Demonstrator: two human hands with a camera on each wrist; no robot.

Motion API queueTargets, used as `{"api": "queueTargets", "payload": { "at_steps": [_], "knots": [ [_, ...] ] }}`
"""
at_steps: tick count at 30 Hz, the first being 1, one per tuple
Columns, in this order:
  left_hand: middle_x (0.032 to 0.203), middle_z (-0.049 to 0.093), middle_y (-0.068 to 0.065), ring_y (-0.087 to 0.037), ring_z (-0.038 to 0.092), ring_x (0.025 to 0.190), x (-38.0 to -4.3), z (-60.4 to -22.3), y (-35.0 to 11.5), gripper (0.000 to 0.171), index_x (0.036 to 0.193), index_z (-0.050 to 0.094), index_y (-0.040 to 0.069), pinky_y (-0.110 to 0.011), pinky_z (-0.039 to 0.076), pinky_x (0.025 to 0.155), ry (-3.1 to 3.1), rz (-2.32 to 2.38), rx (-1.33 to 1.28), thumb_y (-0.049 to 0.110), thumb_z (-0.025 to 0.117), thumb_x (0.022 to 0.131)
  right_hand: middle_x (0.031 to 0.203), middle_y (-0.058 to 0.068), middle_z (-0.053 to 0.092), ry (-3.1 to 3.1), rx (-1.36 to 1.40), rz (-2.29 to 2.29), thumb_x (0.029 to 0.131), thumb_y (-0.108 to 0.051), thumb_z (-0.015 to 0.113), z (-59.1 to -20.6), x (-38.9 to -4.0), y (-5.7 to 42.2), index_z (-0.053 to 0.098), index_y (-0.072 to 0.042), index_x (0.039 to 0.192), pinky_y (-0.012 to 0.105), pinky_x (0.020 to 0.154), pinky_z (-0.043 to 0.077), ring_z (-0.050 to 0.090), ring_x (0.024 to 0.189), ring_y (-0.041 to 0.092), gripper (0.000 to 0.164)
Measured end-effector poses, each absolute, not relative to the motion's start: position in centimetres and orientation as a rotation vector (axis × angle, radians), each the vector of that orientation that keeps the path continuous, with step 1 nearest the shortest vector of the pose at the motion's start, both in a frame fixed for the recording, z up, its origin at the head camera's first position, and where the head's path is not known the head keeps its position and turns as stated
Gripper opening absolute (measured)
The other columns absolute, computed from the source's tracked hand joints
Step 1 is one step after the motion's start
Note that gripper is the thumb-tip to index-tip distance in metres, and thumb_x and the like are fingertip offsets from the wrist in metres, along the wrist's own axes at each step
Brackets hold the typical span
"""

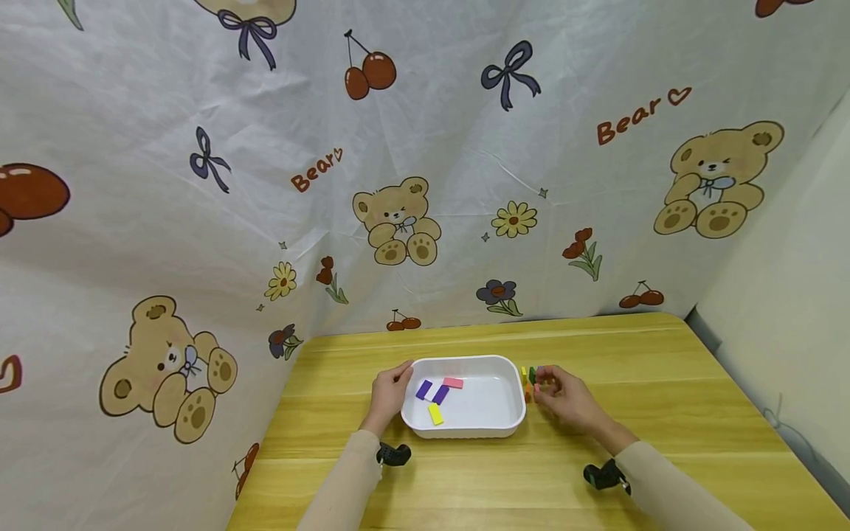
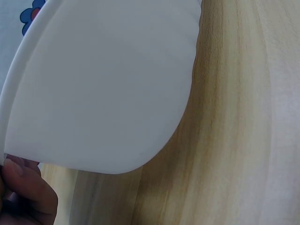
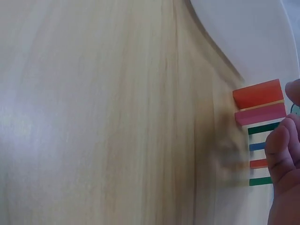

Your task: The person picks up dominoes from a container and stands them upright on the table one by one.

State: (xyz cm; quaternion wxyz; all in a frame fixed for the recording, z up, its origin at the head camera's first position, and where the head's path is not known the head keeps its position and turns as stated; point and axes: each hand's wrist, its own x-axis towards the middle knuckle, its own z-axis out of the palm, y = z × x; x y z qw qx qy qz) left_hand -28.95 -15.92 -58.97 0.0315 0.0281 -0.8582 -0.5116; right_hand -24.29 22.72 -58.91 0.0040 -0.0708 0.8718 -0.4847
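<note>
My left hand [image 1: 388,397] grips the left rim of a white plastic tray [image 1: 465,434]; in the left wrist view the fingers [image 2: 33,187] are at the rim by its corner. Inside the tray lie two purple blocks [image 1: 441,394], a white block [image 1: 432,391], a pink block [image 1: 453,383] and a yellow block [image 1: 435,414]. Beyond the right side my right hand [image 1: 567,398], fingers bent, is at a cluster of thin coloured blocks. An orange block [image 3: 258,94] and a pink block [image 3: 260,114] show beside its fingertips; whether it pinches one is hidden.
Several more thin blocks, among them a blue block [image 3: 257,146] and a green block [image 3: 260,181], stand in a row by the right hand. The wooden table [image 1: 478,487] meets a bear-print cloth [image 1: 458,295] at the back. A cable [image 1: 790,428] hangs at the right.
</note>
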Motion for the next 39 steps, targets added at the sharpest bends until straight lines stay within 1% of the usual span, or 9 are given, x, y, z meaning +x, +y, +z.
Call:
{"api": "queueTargets", "payload": {
  "at_steps": [4, 8, 13, 16, 19, 23, 29, 33, 39],
  "knots": [
    [0.142, 0.065, -0.006, -0.029, 0.058, 0.137, -29.0, -59.1, -16.0, 0.034, 0.137, 0.069, 0.020, -0.045, 0.052, 0.109, -2.646, -1.576, 0.089, 0.031, 0.060, 0.106, 0.111, 0.013, 0.065, 2.768, -0.242, -1.523, 0.095, -0.011, 0.074, -58.5, -24.3, 22.4, 0.060, 0.000, 0.128, 0.021, 0.060, 0.051, 0.057, 0.083, 0.018, 0.037],
    [0.143, 0.065, -0.005, -0.029, 0.057, 0.138, -29.1, -59.1, -16.1, 0.034, 0.137, 0.068, 0.020, -0.045, 0.052, 0.110, -2.651, -1.576, 0.095, 0.031, 0.059, 0.106, 0.103, 0.015, 0.064, 2.795, -0.259, -1.538, 0.094, -0.009, 0.076, -57.8, -24.5, 21.9, 0.062, -0.001, 0.126, 0.022, 0.052, 0.046, 0.054, 0.074, 0.016, 0.036],
    [0.144, 0.064, -0.004, -0.028, 0.057, 0.138, -29.4, -59.0, -16.1, 0.034, 0.137, 0.069, 0.021, -0.044, 0.052, 0.110, -2.653, -1.579, 0.108, 0.032, 0.059, 0.106, 0.105, 0.017, 0.065, 2.810, -0.279, -1.554, 0.093, -0.011, 0.076, -56.4, -24.9, 20.5, 0.064, -0.002, 0.124, 0.022, 0.051, 0.044, 0.053, 0.072, 0.015, 0.035],
    [0.143, 0.065, -0.006, -0.029, 0.057, 0.138, -29.4, -58.9, -16.1, 0.033, 0.136, 0.069, 0.019, -0.045, 0.052, 0.110, -2.647, -1.580, 0.103, 0.030, 0.059, 0.106, 0.103, 0.017, 0.064, 2.787, -0.310, -1.565, 0.093, -0.012, 0.077, -55.7, -25.1, 19.5, 0.064, -0.002, 0.123, 0.022, 0.051, 0.046, 0.054, 0.071, 0.016, 0.034],
    [0.143, 0.065, -0.006, -0.030, 0.057, 0.138, -29.4, -58.8, -16.1, 0.035, 0.137, 0.068, 0.017, -0.046, 0.052, 0.110, -2.650, -1.581, 0.097, 0.030, 0.059, 0.106, 0.102, 0.017, 0.064, 2.769, -0.348, -1.569, 0.092, -0.013, 0.077, -55.4, -25.2, 18.5, 0.065, -0.005, 0.120, 0.022, 0.053, 0.047, 0.054, 0.073, 0.016, 0.031],
    [0.145, 0.063, -0.005, -0.029, 0.056, 0.139, -29.3, -58.9, -16.2, 0.037, 0.139, 0.067, 0.016, -0.045, 0.050, 0.112, -2.660, -1.592, 0.100, 0.032, 0.058, 0.107, 0.107, 0.018, 0.066, 2.765, -0.389, -1.566, 0.092, -0.012, 0.078, -55.1, -25.2, 17.3, 0.066, -0.008, 0.117, 0.021, 0.058, 0.047, 0.054, 0.079, 0.018, 0.029],
    [0.144, 0.064, -0.006, -0.030, 0.056, 0.139, -29.3, -58.9, -16.1, 0.036, 0.138, 0.068, 0.016, -0.045, 0.050, 0.112, -2.649, -1.591, 0.096, 0.032, 0.058, 0.107, 0.108, 0.008, 0.066, 2.757, -0.407, -1.552, 0.091, -0.012, 0.078, -54.6, -25.5, 15.5, 0.067, -0.009, 0.117, 0.020, 0.070, 0.052, 0.057, 0.087, 0.018, 0.028],
    [0.144, 0.064, -0.005, -0.029, 0.056, 0.139, -29.2, -59.0, -16.1, 0.035, 0.137, 0.068, 0.018, -0.045, 0.051, 0.111, -2.648, -1.588, 0.099, 0.032, 0.058, 0.107, 0.112, 0.010, 0.068, 2.729, -0.409, -1.547, 0.092, -0.012, 0.078, -54.6, -25.8, 14.3, 0.068, -0.008, 0.117, 0.021, 0.075, 0.054, 0.060, 0.091, 0.019, 0.027],
    [0.144, 0.064, -0.005, -0.030, 0.056, 0.138, -29.2, -59.0, -16.0, 0.035, 0.137, 0.068, 0.017, -0.045, 0.051, 0.111, -2.647, -1.582, 0.092, 0.031, 0.058, 0.107, 0.117, 0.016, 0.068, 2.728, -0.423, -1.510, 0.092, -0.011, 0.077, -55.0, -26.1, 13.0, 0.067, -0.006, 0.118, 0.025, 0.080, 0.056, 0.063, 0.102, 0.026, 0.027]
  ]
}}
